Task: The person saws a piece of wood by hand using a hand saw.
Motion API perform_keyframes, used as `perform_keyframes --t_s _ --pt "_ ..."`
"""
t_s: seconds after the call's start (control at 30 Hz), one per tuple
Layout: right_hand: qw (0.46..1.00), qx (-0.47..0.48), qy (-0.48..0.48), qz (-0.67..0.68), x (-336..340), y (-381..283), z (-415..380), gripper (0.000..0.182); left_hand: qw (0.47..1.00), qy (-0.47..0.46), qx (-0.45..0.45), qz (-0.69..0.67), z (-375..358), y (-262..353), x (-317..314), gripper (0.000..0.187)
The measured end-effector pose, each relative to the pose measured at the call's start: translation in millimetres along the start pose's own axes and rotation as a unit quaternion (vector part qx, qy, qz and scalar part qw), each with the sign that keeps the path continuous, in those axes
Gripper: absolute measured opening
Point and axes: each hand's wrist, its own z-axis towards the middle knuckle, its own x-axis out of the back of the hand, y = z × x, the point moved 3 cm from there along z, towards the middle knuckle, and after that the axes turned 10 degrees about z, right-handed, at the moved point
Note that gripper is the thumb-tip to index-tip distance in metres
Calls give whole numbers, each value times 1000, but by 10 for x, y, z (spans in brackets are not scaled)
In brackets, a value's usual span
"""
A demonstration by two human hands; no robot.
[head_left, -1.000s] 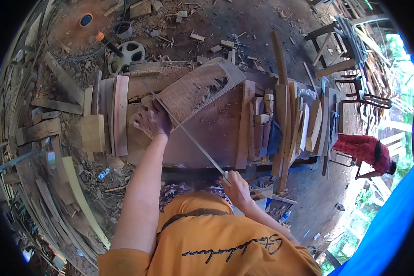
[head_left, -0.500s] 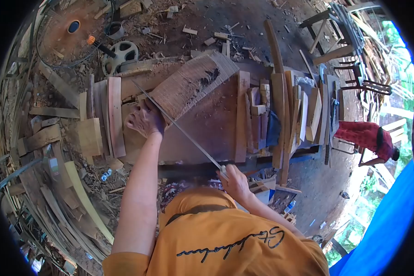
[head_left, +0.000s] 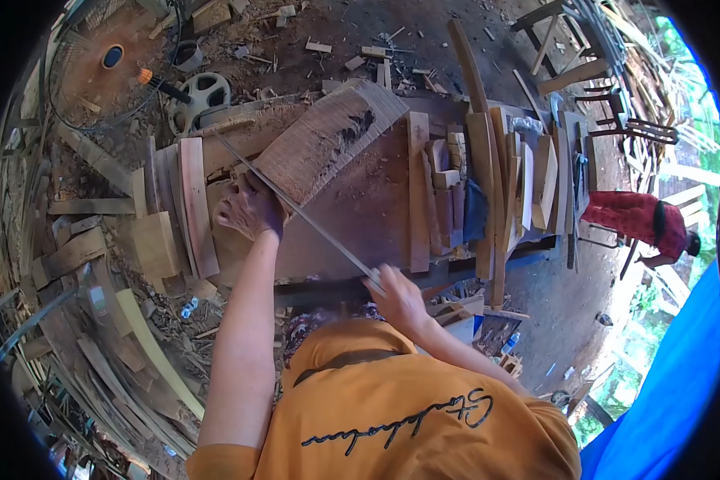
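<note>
A thick curved wooden slab (head_left: 324, 138) lies on the workbench (head_left: 376, 224), its near end propped up. My left hand (head_left: 248, 210) presses on that near end and grips it. My right hand (head_left: 394, 294) is closed on the handle end of a long thin metal blade (head_left: 296, 210). The blade runs diagonally from my right hand up to the left, across the slab's edge just beside my left hand.
Planks and offcuts (head_left: 488, 184) are stacked on the bench's right part, and boards (head_left: 190, 200) stand at its left end. A fan (head_left: 108, 60) and a wheel (head_left: 200, 92) lie on the littered ground. A person in red (head_left: 636, 220) bends over at the right.
My right hand has pushed forward toward the bench, sliding the blade up and left across the slab. My left hand has stayed on the slab's end.
</note>
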Motion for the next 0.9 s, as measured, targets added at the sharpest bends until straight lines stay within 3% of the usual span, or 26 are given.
perform_keyframes --t_s 0.13,0.2,0.23,0.3,0.33,0.4,0.47,0.6,0.73,0.83,0.9 --pt "996 53 12 63 -520 -239 1051 20 1000 22 2 -14 -20 -9 -18 47" --pt "999 6 -39 18 -547 -392 1165 21 999 23 9 -43 -38 4 -5 47" --pt "998 23 -14 56 -450 -321 974 19 999 21 3 -45 -35 1 -5 47" --pt "999 -10 -19 30 -178 -128 444 21 999 30 13 -26 -11 5 -23 46" --pt "996 -70 -57 -18 -18 -75 171 21 999 24 11 -26 -9 4 -49 46" --pt "995 -70 -52 -40 195 -9 -164 20 999 48 5 -4 -16 -12 -77 46" --pt "998 4 -37 -47 36 39 -14 20 999 45 6 -5 -22 -26 -90 46" --pt "998 59 5 31 -500 -280 1057 22 999 45 8 2 -1 -36 -163 46" --pt "999 37 9 29 -325 -269 799 20 997 71 -2 -14 -11 -10 -101 46" --pt "999 -12 -13 -27 38 44 -96 20 1000 -4 9 15 22 -25 -136 46" --pt "1000 -14 -3 -18 140 -34 -120 21 999 39 11 33 9 -27 -149 47"
